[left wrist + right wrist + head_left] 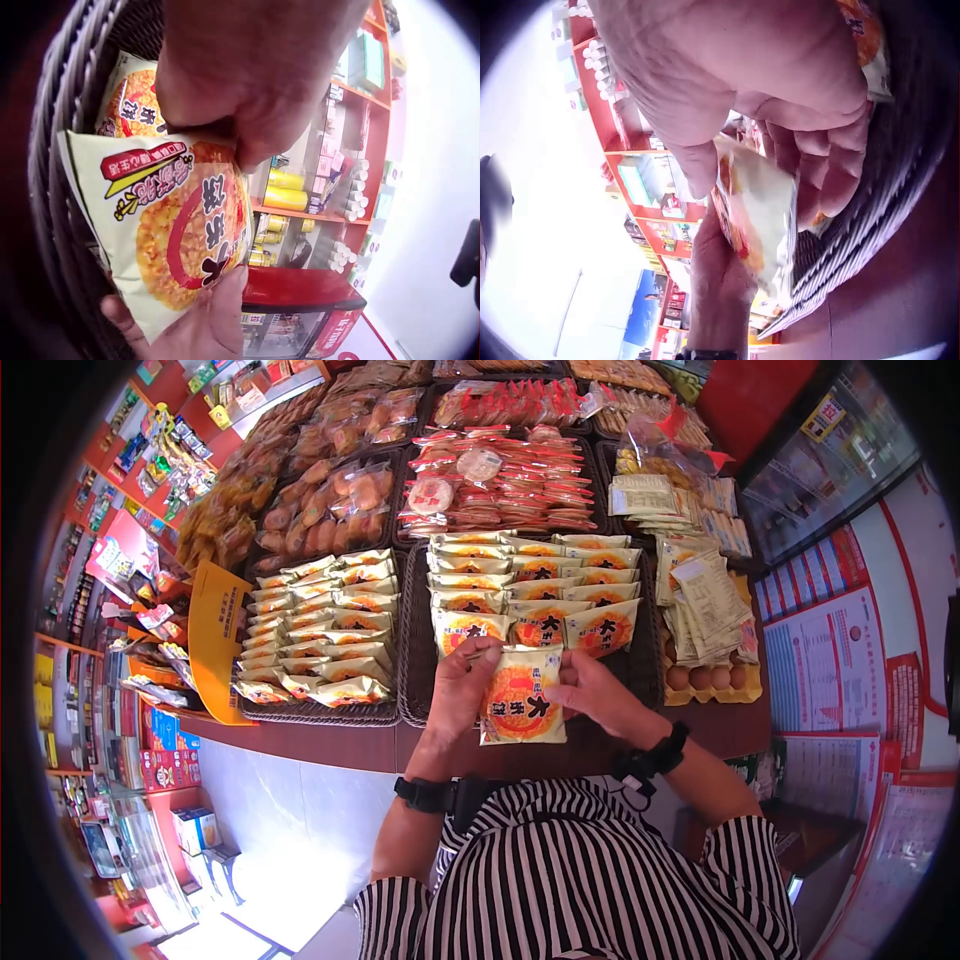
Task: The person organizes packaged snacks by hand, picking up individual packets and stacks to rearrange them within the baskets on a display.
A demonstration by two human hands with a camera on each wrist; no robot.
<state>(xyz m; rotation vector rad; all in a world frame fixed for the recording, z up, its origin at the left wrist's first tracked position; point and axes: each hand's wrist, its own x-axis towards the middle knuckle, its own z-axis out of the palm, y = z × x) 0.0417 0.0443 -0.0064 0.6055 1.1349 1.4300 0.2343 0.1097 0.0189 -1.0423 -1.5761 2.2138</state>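
Observation:
Both hands hold a cream rice cracker packet [522,705] with an orange cracker picture and dark lettering, in front of the torso. At its upper left side, the left hand [462,685] pinches it. The right hand [605,698] grips the right edge, thumb on the front. The left wrist view shows the packet [161,217] face-on, with the right hand's fingers [214,319] at its lower edge. In the right wrist view the packet [757,202] appears edge-on between the two hands. Just behind it, rows of matching packets [540,575] stand in a dark woven basket [648,660].
A second basket [325,712] of similar packets sits to the left, beside a yellow-orange sign [215,640]. An egg tray [745,685] with packets over it is at the right. Farther back are red-wrapped crackers [500,480] and bagged pastries [335,500]. The brown counter edge [380,750] runs in front.

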